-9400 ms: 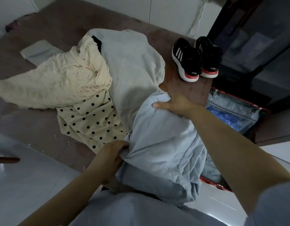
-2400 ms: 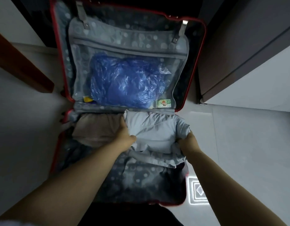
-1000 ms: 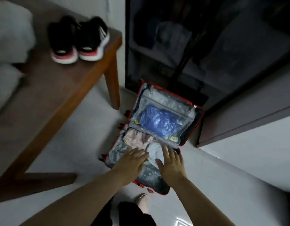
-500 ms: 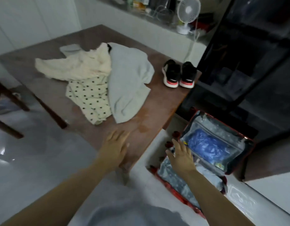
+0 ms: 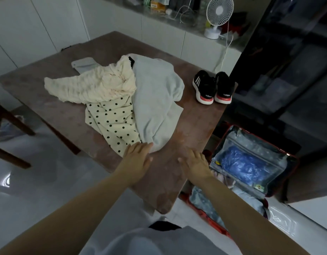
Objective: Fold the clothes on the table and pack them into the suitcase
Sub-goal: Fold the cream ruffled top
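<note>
A pale grey garment (image 5: 155,102) lies unfolded on the brown table (image 5: 192,126), beside a cream crinkled garment (image 5: 96,85) and a cream polka-dot piece (image 5: 113,120). My left hand (image 5: 138,157) is spread flat, its fingertips at the near hem of the grey garment. Over the bare table corner my right hand (image 5: 195,162) hovers empty with fingers apart. The red suitcase (image 5: 291,161) lies open on the floor to the right, with a blue plastic bag (image 5: 245,164) in its lid pocket and folded light blue clothing (image 5: 251,203) in its base.
A pair of black sneakers (image 5: 213,87) stands at the table's far right corner. A small grey folded cloth (image 5: 83,64) lies behind the cream garment. A white fan (image 5: 217,15) sits on the back counter. A dark cabinet (image 5: 287,61) rises behind the suitcase.
Both hands have left the suitcase, with the light blue garment packed inside, and moved forward over the table; the left hand now reaches the grey garment's hem.
</note>
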The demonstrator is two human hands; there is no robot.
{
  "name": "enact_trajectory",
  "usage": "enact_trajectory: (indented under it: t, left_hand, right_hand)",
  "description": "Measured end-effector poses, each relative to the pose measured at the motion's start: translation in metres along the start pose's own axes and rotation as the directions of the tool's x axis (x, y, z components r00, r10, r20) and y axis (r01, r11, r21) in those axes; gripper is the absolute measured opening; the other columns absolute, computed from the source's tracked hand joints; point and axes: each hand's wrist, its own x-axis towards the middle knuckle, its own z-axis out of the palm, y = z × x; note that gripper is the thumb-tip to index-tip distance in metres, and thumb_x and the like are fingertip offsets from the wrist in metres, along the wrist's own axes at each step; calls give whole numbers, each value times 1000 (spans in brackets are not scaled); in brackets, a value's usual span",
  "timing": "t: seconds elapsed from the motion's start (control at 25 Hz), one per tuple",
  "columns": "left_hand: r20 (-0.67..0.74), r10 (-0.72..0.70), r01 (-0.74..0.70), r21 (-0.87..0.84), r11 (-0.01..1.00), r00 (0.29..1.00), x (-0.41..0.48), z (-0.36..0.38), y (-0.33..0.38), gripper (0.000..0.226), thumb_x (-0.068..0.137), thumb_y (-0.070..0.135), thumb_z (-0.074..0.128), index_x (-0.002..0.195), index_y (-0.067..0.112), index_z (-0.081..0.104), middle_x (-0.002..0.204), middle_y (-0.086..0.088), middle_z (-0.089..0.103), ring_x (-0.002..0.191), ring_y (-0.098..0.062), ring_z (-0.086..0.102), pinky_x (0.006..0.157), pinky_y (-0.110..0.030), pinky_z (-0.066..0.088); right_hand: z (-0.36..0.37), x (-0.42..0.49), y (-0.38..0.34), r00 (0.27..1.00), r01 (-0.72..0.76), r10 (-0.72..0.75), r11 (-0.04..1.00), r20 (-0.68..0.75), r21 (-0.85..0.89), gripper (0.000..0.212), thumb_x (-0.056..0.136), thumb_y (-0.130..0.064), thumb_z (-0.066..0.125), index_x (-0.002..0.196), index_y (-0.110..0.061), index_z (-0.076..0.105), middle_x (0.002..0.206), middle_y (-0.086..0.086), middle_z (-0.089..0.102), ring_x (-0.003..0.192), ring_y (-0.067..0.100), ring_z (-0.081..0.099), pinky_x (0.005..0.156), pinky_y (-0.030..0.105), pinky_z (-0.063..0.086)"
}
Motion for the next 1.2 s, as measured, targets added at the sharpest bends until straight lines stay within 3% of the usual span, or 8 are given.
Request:
enact_trajectory:
  t: [0.16,0.24,0.44,0.68,0.92,1.08,1.2]
  left_hand:
    - [43,-22,20,58,998,999,54,-27,-20,66,86,45,15,148,22,16,152,-2,26,142,-24,16,117,-42,4]
    - [48,-9,6,63,998,999,83,-43,-31,62,91,40,21,149,21,14,152,-3,26,142,-24,15,117,-42,4]
    - [29,75,-77,65,995,997,169,-86,-70,60,98,31,36,150,21,7,153,-5,23,142,-25,13,118,-40,3]
    - [135,231,-251,162,954,964,276,-125,-133,65,96,30,42,149,22,6,154,-3,20,142,-23,12,118,-40,3]
    - [170,333,-363,199,910,928,328,-140,-171,66,92,32,53,148,24,19,152,2,24,142,-20,14,116,-42,-3]
    - [219,360,-408,246,879,907,345,-138,-174,62,89,40,55,144,26,29,149,5,30,139,-18,23,115,-42,-7]
    - [234,353,-410,273,870,906,346,-140,-178,55,89,40,55,139,26,38,141,5,39,133,-18,32,114,-38,-8]
  right_hand:
    - [-15,54,-9,998,0,-3,999,59,50,61,96,-51,27,150,-24,13,155,8,19,140,33,18,115,44,16]
    - [-21,75,-18,998,-8,4,998,61,65,60,97,-49,29,149,-22,17,152,9,24,138,34,22,113,44,19]
    - [-31,129,-57,1000,-1,1,991,3,133,57,98,-41,38,148,-22,19,154,5,22,140,30,19,115,41,19]
    - [-36,205,-123,983,-78,104,982,-150,173,62,95,-38,48,147,-19,22,153,5,23,139,28,22,114,39,20]
    - [-37,265,-179,975,-138,148,988,-169,67,83,86,-49,57,149,-20,11,157,6,9,144,25,10,118,39,8]
    - [-26,290,-190,965,-262,261,962,-16,-83,109,72,-65,59,148,-23,-8,157,8,-5,144,33,-3,118,49,4]
    - [-11,292,-184,970,-232,244,943,19,-240,96,87,-47,52,147,-18,-17,157,12,-10,145,32,-5,118,49,3]
